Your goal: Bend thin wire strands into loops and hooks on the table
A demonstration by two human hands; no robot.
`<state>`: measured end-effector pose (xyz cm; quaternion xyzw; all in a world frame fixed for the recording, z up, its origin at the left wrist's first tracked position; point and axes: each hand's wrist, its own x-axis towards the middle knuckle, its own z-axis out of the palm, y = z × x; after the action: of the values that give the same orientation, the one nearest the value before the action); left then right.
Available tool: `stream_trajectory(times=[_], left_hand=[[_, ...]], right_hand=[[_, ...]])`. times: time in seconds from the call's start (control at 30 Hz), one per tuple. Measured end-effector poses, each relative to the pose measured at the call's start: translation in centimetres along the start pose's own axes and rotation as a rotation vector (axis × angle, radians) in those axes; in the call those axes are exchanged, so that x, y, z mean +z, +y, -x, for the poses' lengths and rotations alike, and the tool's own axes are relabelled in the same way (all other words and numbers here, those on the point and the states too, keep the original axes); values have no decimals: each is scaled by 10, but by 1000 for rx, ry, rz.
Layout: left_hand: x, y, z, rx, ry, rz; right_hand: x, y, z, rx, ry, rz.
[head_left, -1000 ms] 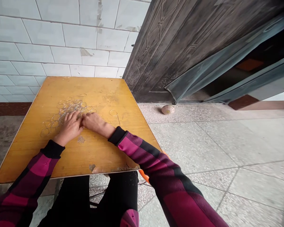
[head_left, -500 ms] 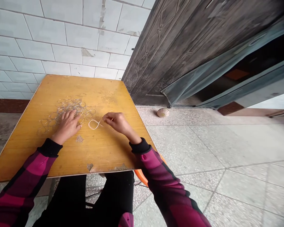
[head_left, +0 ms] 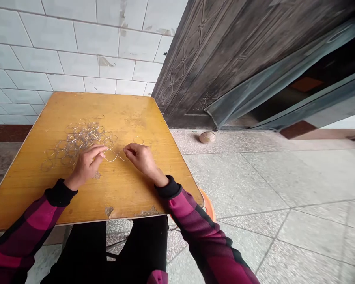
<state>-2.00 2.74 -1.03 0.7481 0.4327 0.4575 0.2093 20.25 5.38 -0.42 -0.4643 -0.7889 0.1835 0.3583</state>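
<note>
Above the wooden desk (head_left: pixel 130 189), both grips are pinched on a thin bent wire (head_left: pixel 114 156) stretched between them, the left hand (head_left: pixel 85 166) at one end and the right hand (head_left: pixel 140 158) at the other. Just beside the left hand lies a heap of wire rings (head_left: pixel 79 142); one loose ring (head_left: pixel 139 140) sits just beyond the right hand.

Our left hand (head_left: pixel 85 165) and our right hand (head_left: pixel 139 157) close together, thumbs and fingers pinched, wrists bent, our forearms (head_left: pixel 40 219) in plaid sleeves angling inward
</note>
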Motion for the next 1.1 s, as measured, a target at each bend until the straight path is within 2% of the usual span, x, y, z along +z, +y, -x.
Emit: stream_trajectory(times=[0.13,0.27,0.33,0.43,0.57,0.7,0.87,1.1], left_hand=[[4,8,2,-324,-38,291],[8,13,1,-505,18,475],[10,15,0,-576,38,612],[12,19,-1,-666,41,815],[13,21,-2,-694,100,992],[14,18,-3,-722,179,1065],[15,16,-1,-754,185,987],[16,18,1,-646,119,799]], right_hand=[[3,0,4,-61,38,27],[6,-2,7,-85,114,7],[7,-4,9,-56,139,-28],[12,-5,12,78,120,-187],[22,-7,14,278,18,-608],[30,-12,15,370,-75,-936],[34,-17,16,475,-174,-1162],[37,-17,19,597,-271,-1357]])
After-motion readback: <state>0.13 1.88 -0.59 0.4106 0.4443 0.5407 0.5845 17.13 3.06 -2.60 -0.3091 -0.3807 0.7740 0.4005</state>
